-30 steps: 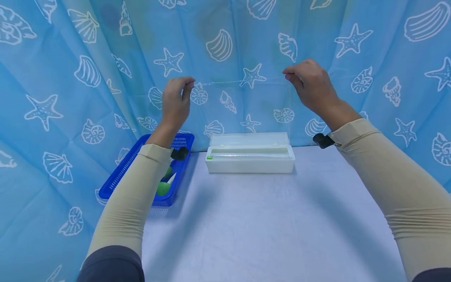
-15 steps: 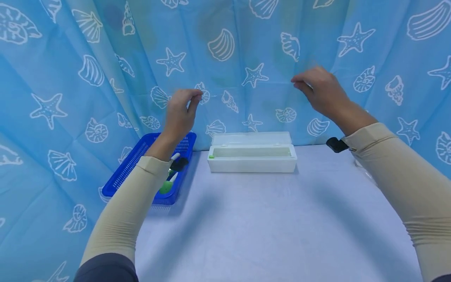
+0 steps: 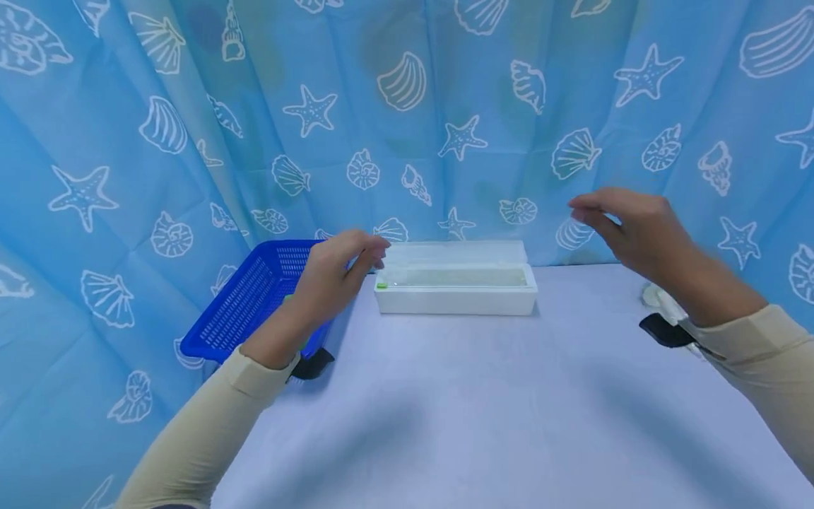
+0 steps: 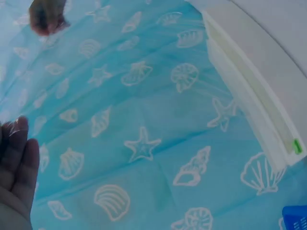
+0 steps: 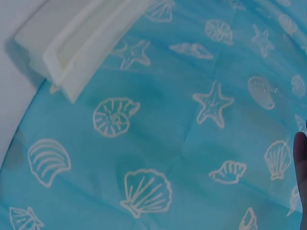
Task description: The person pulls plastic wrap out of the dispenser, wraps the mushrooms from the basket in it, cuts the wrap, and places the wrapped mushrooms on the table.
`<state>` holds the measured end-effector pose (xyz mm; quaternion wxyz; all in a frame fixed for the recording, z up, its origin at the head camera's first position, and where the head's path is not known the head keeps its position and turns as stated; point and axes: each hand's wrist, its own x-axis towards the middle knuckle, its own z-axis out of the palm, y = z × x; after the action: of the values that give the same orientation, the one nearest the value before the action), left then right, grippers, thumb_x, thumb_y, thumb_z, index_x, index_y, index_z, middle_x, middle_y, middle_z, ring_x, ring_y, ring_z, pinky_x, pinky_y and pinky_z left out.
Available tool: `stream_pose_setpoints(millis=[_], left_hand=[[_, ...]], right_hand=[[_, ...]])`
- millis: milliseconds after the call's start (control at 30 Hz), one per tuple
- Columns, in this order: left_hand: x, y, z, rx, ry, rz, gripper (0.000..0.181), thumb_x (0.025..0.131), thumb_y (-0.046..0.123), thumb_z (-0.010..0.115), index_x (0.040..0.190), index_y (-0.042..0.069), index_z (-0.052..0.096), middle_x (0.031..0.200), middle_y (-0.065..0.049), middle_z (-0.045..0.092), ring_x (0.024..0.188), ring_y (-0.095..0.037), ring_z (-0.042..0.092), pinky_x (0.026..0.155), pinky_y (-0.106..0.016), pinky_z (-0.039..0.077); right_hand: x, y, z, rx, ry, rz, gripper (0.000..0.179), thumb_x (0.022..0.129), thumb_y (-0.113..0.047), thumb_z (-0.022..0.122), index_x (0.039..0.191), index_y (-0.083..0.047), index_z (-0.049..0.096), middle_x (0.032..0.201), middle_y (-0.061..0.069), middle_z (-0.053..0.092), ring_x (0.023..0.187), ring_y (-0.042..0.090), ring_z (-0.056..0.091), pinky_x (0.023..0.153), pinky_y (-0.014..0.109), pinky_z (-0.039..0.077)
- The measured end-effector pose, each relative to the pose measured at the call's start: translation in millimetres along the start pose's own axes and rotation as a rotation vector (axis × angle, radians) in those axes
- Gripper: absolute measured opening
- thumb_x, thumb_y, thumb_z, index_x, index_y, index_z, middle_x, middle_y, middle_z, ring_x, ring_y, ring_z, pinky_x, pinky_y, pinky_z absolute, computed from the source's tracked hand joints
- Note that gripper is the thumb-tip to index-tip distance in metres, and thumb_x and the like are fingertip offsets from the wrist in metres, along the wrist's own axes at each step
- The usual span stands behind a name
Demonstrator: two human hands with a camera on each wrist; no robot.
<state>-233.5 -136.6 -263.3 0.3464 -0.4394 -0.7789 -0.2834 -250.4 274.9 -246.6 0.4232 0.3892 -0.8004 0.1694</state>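
Note:
My left hand (image 3: 331, 283) is raised in front of the left end of a white cling film dispenser (image 3: 455, 302), thumb and fingertips pinched together. Over to the right, my right hand (image 3: 642, 226) is held higher, its thumb and fingers also pinching. A clear sheet of cling film (image 5: 274, 90) spans between the hands, nearly invisible except for faint glints and creases in the wrist views. The dispenser's lid (image 3: 458, 252) stands raised at the back, and a green cutter slider (image 3: 381, 285) sits at its left end.
At the left is a blue perforated basket (image 3: 222, 314), its contents mostly hidden behind my left arm. A clear and white object (image 3: 664, 304) lies by my right wrist. A blue shell-print curtain (image 3: 432, 85) hangs behind the white table (image 3: 483, 410).
Both hands have come down from higher against the curtain. My right hand has also shifted to the right, so the gap between the hands is slightly wider.

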Motion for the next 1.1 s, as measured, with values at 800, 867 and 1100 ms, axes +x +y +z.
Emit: stream_pose_setpoints(millis=[800, 867, 1100], left_hand=[[-181.7, 15.9, 71.5, -0.116, -0.928, -0.388, 0.014, 0.093, 0.01, 0.066, 0.098, 0.018, 0.075, 0.092, 0.015, 0.069, 0.088, 0.0, 0.063, 0.08, -0.025, 0.052], [-189.5, 16.8, 77.2, -0.067, -0.937, -0.332, 0.014, 0.092, 0.011, 0.066, 0.098, 0.019, 0.075, 0.093, 0.016, 0.069, 0.09, 0.0, 0.064, 0.081, -0.024, 0.052], [-198.1, 20.7, 85.2, 0.004, -0.94, -0.24, 0.011, 0.087, 0.01, 0.07, 0.09, 0.02, 0.074, 0.078, 0.017, 0.061, 0.071, 0.0, 0.058, 0.067, -0.02, 0.049]], right_hand=[[-171.6, -100, 103, 0.698, -1.08, 0.518, 0.014, 0.089, -0.013, 0.07, 0.101, -0.019, 0.073, 0.088, -0.016, 0.066, 0.078, 0.0, 0.059, 0.071, 0.023, 0.052], [-178.7, -103, 107, 0.665, -1.073, 0.476, 0.014, 0.087, -0.013, 0.072, 0.099, -0.019, 0.073, 0.088, -0.018, 0.064, 0.078, -0.002, 0.057, 0.071, 0.023, 0.052], [-191.5, -116, 113, 0.511, -0.993, 0.361, 0.014, 0.083, -0.013, 0.076, 0.089, -0.024, 0.07, 0.089, -0.02, 0.052, 0.073, -0.004, 0.05, 0.066, 0.021, 0.05]])
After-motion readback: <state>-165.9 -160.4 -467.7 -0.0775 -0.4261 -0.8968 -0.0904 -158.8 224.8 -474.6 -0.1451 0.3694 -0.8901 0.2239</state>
